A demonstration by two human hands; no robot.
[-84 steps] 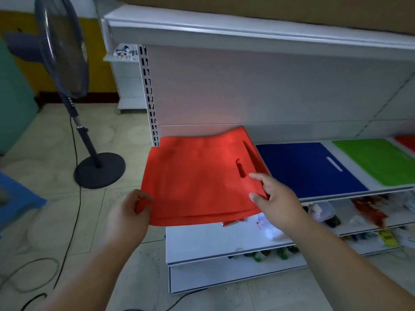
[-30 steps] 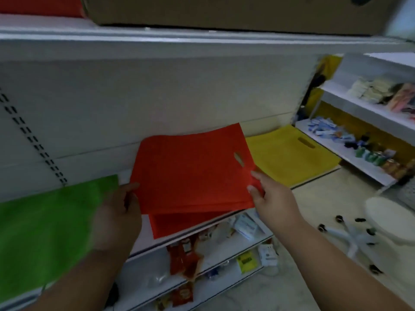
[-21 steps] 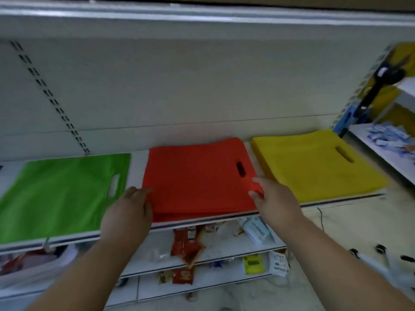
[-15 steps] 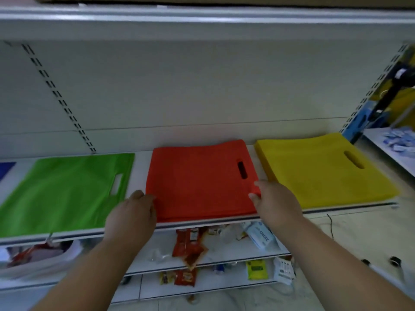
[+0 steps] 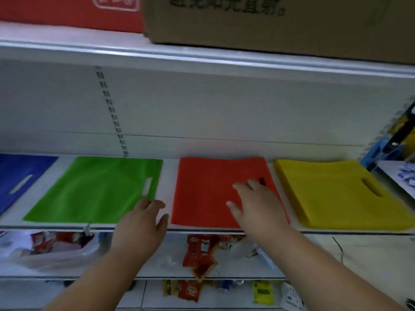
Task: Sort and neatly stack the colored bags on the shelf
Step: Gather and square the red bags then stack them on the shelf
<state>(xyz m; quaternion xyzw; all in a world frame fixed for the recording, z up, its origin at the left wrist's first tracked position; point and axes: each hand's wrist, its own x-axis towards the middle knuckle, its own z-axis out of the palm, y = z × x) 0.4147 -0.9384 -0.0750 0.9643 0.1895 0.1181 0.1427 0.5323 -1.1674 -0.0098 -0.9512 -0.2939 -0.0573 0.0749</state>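
Note:
Four flat stacks of bags lie in a row on the white shelf (image 5: 167, 182): blue bags (image 5: 15, 176) at far left, green bags (image 5: 98, 189), red bags (image 5: 206, 189), and yellow bags (image 5: 336, 194) at right. My right hand (image 5: 258, 205) rests flat on the red stack near its handle slot, fingers spread. In front of the shelf edge, between the green and red stacks, hovers my left hand (image 5: 141, 227), fingers relaxed and holding nothing.
A cardboard box (image 5: 280, 21) and a red carton (image 5: 71, 12) sit on the upper shelf. Snack packets (image 5: 199, 254) and a plastic bag (image 5: 45, 248) crowd the lower shelves. Another shelving unit (image 5: 399, 153) stands at the far right.
I carried the red bags from the far left end to the red stack, laid them down and let go. My right hand moved onto the stack; my left hand drew back.

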